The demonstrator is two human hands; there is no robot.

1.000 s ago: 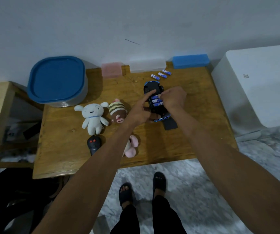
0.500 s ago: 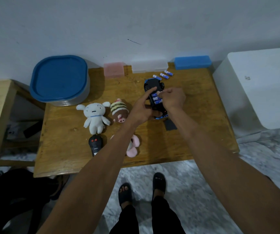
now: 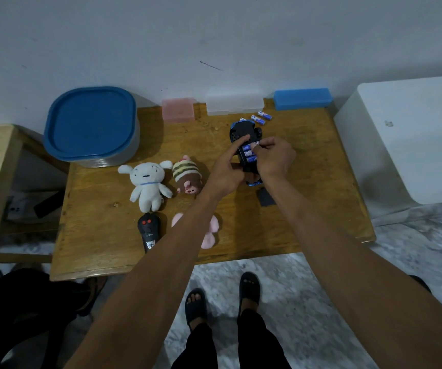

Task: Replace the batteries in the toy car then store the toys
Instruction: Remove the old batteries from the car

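Head view: your left hand [image 3: 224, 173] steadies the toy car [image 3: 244, 145]; right hand [image 3: 276, 158] pinches a battery [image 3: 256, 143] at the bay. Cover, toy storage remain.

Blue-and-black toy car [image 3: 242, 131], blue-and-white batteries [image 3: 248, 152], white plush [image 3: 147, 184], brown-and-cream striped plush [image 3: 187, 174], blue-lidded tub [image 3: 90, 123].

The table [image 3: 307, 166] is showing varnished wood, worn and scuffed with a dull sheen. The toy car [image 3: 244, 131] is looking like glossy black and blue plastic. The white plush [image 3: 148, 185], striped plush [image 3: 186, 174] and pink plush [image 3: 210, 230] are showing soft, matt cloth. The blue lid [image 3: 89, 121] is appearing as smooth plastic. The floor [image 3: 281, 283] is showing mottled, marble-like stone.
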